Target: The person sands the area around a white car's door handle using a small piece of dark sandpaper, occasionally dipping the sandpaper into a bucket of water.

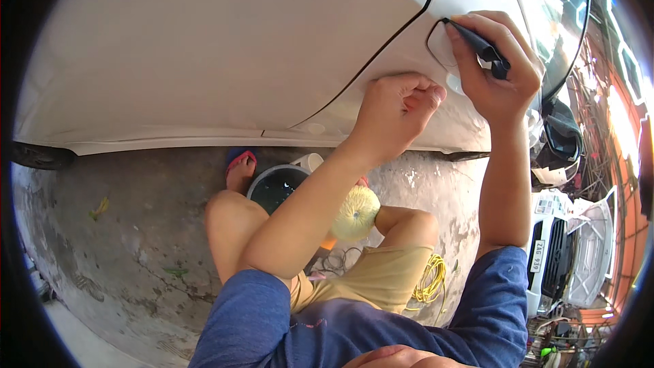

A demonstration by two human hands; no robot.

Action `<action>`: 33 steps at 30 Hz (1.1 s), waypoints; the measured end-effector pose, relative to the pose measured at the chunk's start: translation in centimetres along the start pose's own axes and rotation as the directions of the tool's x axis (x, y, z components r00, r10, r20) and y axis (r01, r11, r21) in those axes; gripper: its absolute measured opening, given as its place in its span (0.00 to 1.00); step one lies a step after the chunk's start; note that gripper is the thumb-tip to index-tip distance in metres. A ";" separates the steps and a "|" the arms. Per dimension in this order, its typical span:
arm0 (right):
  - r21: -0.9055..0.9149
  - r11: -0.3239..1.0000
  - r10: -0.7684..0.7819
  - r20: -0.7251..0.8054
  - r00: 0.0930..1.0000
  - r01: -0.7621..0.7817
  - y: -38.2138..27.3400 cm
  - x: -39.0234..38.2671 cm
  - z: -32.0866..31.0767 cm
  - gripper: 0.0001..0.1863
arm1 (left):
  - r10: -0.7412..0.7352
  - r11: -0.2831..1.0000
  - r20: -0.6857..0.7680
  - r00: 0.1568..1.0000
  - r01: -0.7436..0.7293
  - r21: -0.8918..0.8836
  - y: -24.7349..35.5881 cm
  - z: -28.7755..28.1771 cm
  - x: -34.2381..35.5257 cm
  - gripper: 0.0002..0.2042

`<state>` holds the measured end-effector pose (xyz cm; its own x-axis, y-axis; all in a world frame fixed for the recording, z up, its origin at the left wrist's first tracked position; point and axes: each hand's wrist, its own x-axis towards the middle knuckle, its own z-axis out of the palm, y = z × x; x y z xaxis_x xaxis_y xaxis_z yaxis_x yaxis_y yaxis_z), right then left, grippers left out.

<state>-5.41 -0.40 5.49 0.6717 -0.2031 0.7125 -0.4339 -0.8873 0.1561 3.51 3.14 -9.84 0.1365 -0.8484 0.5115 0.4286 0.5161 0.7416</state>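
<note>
A light-coloured car panel [225, 48] spans the upper view, with a dark door seam [368, 65] slanting across it. My right hand [501, 68] pinches a folded dark sheet [482, 46]. One end of that sheet touches the upper edge of a rounded flap [441, 44] in the car's side; whether it is cloth or abrasive paper I cannot tell. To the left of the flap, my left hand [398, 112] rests against the bodywork just past the seam. Its fingers are curled in, and nothing shows between them.
Between my legs stand a bucket [262, 194] of dark liquid, a white cup [312, 161] and a round pale-yellow pad [356, 213]. A coiled yellow cord [430, 279] lies right of my knee. Further right is another white vehicle [540, 259]. Concrete floor [129, 218] runs below the car.
</note>
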 end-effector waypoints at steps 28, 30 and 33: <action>-0.053 0.994 0.095 0.032 0.995 -0.093 1.8 -2.8 -2.1 0.12 | -0.156 0.988 0.032 0.987 0.157 -0.007 1.1 -0.4 -0.1 0.12; -0.033 0.990 0.138 0.033 0.990 -0.137 2.0 -2.8 -2.4 0.16 | -0.169 0.985 0.030 0.985 0.170 -0.021 1.1 -0.1 0.0 0.12; -0.089 0.987 0.141 0.049 0.989 -0.137 1.5 -2.8 -2.2 0.09 | -0.198 0.980 0.021 0.980 0.197 0.031 1.3 -0.3 -0.3 0.12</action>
<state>-9.23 -0.23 5.22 0.6324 -0.3467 0.6927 -0.5731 -0.8110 0.1173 4.32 4.05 -9.19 0.0305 -0.9311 0.3634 0.4193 0.3420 0.8410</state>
